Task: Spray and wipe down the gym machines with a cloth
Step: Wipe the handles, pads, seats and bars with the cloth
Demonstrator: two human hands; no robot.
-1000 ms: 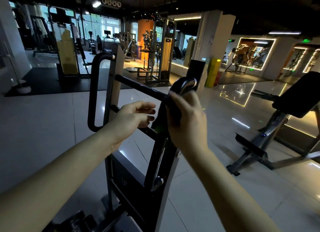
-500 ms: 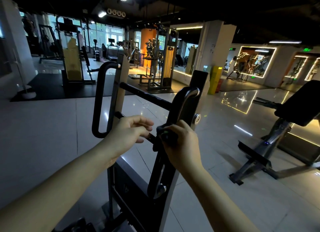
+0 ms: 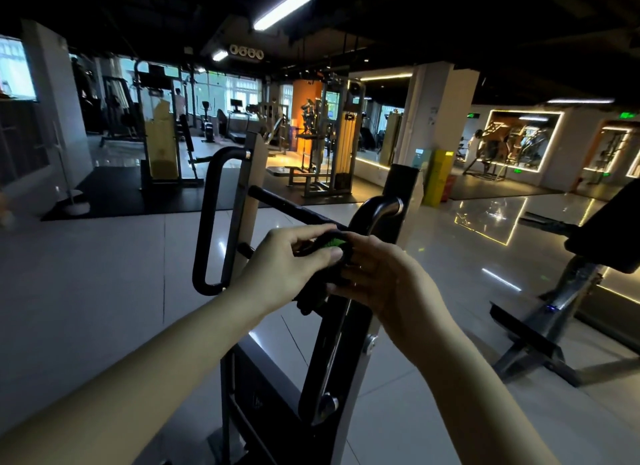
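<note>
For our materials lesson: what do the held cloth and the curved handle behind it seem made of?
Cloth: soft dark fabric with a green patch, perhaps microfibre; it bunches and hangs limp. Curved handle: likely metal with glossy black coating; it shows sharp highlights.

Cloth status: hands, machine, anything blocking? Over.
Left hand and right hand both grip the dark cloth, bunched between them. Machine handle just behind it. No obstruction seen.
</note>
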